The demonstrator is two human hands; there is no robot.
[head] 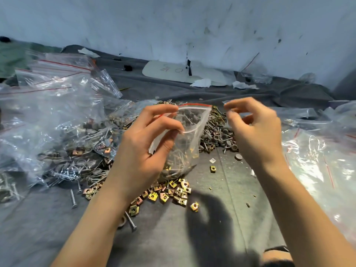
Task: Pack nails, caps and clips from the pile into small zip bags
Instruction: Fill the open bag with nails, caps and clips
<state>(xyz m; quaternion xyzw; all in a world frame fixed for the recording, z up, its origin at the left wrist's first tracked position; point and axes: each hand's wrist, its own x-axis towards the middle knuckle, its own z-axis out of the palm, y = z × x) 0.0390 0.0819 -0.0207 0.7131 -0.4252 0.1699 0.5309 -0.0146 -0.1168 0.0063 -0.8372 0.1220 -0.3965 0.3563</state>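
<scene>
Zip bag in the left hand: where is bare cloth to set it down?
Bare grey cloth lies near-right, between the scattered clips and the clear bags on the right. A second patch is near-left, below the filled bags, by a lone nail. Beyond the zip bag, the pile is crowded.

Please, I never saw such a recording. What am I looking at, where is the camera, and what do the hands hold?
There is no machine. The one picture comes from a camera worn on a person's head, looking down at two bare hands. The left hand holds a partly filled small zip bag. The right hand hovers beside it, fingers curled; whether it pinches anything is unclear. On the grey cloth lie the pile of nails and caps, loose gold clips and more plastic bags.
</scene>
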